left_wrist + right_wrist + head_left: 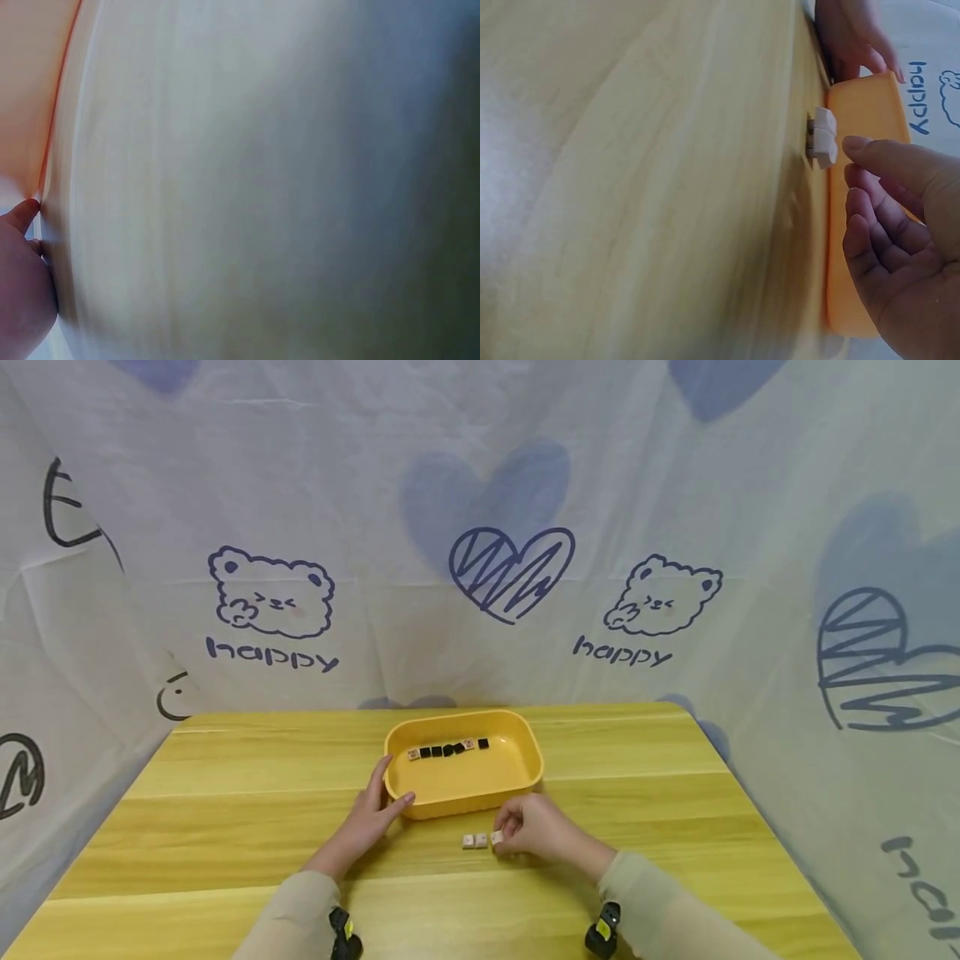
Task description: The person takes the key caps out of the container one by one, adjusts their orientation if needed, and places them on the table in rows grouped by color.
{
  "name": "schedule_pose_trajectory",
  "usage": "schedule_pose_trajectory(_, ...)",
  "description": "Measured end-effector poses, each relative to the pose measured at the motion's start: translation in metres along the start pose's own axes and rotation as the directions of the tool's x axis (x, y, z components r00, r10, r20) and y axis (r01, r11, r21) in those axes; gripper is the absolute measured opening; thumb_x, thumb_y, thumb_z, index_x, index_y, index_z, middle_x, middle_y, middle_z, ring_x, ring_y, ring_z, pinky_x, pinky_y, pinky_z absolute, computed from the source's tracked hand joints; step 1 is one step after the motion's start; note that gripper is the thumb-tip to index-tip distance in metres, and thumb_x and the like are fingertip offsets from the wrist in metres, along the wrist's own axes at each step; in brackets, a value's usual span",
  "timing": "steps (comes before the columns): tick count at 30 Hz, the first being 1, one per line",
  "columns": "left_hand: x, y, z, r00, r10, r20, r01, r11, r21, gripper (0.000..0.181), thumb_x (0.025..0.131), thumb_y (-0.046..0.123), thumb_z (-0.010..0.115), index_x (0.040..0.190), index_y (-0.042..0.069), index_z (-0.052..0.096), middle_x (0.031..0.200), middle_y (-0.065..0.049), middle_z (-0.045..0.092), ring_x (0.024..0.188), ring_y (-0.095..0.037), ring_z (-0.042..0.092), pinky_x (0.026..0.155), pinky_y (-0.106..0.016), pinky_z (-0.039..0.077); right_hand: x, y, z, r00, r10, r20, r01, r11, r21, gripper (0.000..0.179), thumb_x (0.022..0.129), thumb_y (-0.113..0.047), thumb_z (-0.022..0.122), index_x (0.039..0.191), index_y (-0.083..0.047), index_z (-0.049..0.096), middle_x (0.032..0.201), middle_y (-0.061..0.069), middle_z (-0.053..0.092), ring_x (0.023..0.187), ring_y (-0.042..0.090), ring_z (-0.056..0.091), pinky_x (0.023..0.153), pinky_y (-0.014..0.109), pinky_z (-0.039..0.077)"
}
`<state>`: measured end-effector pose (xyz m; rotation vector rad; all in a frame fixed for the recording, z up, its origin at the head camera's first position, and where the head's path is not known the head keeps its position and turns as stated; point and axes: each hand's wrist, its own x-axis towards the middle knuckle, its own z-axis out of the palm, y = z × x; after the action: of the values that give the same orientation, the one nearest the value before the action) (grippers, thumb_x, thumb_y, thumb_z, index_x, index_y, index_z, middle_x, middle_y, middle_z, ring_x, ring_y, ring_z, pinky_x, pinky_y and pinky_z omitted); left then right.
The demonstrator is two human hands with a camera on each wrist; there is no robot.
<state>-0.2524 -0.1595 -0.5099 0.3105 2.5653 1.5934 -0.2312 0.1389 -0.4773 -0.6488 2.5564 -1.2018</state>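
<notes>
A yellow plastic tray (465, 803) stands on the table. My left hand (365, 823) holds its near left corner, the thumb lying over the front rim and the fingers along the left side. My right hand (542, 828) pinches a small white keycap-like piece (497, 837) between thumb and fingertips, close over the table before the tray. Just left of it, two more white pieces (475, 841) sit side by side; dark parts show beneath these paired pieces (823, 139) in the right wrist view. A row of small black pieces (437, 751) and pinkish-white ones (413, 754) lies inside the tray.
The wooden table (247, 827) spreads out on both sides of the tray. Behind it hangs a white cloth (390, 635) printed with hearts and bears, reaching round to the left and right. Tabletop nearly fills the left wrist view, blurred.
</notes>
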Motion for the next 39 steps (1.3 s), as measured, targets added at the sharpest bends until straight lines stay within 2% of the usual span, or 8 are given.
schedule_pose_trajectory(10, 0.000, 0.001, 0.000, 1.000, -0.014, 0.004, 0.014, 1.000, -0.001, 0.085, 0.099, 0.037, 0.058, 0.157, 0.014, 0.001, 0.157, -0.029, 0.009, 0.144, -0.041, 0.007, 0.115, -0.053, 0.009, 0.003, 0.005, 0.009, 0.998, 0.053, -0.017, -0.054, 0.997, -0.056, 0.021, 0.070, 0.007, 0.074, 0.083, -0.008, 0.067, 0.070, -0.005, 0.060, 0.064, 0.010, 0.056, 0.055, 0.024, 0.050)
schedule_pose_trajectory(14, 0.001, -0.001, 0.000, 1.000, -0.018, 0.007, 0.018, 1.000, 0.011, 0.085, 0.099, 0.038, 0.057, 0.157, 0.015, 0.001, 0.157, -0.029, 0.009, 0.144, -0.043, 0.007, 0.115, -0.054, 0.009, 0.004, 0.003, 0.011, 0.997, 0.067, -0.030, -0.070, 0.993, -0.092, 0.019, 0.071, 0.004, 0.078, 0.080, -0.009, 0.067, 0.070, -0.005, 0.059, 0.064, 0.009, 0.054, 0.056, 0.023, 0.049)
schedule_pose_trajectory(19, 0.001, -0.002, -0.001, 1.000, -0.025, 0.006, 0.025, 0.999, 0.019, 0.085, 0.099, 0.039, 0.057, 0.157, 0.015, 0.000, 0.157, -0.028, 0.009, 0.144, -0.043, 0.007, 0.115, -0.055, 0.008, 0.004, 0.003, 0.013, 0.998, 0.049, -0.036, -0.053, 0.990, -0.133, 0.019, 0.071, 0.000, 0.082, 0.078, -0.010, 0.067, 0.070, -0.005, 0.057, 0.065, 0.009, 0.052, 0.059, 0.024, 0.047)
schedule_pose_trajectory(39, 0.001, -0.001, -0.001, 1.000, -0.014, 0.010, 0.014, 1.000, 0.001, 0.086, 0.099, 0.037, 0.058, 0.157, 0.015, -0.001, 0.157, -0.029, 0.008, 0.144, -0.040, 0.007, 0.115, -0.051, 0.009, 0.007, 0.006, 0.013, 0.997, 0.065, -0.030, -0.068, 0.989, -0.134, 0.019, 0.073, -0.002, 0.082, 0.082, -0.009, 0.067, 0.072, -0.003, 0.058, 0.067, 0.010, 0.052, 0.061, 0.025, 0.047)
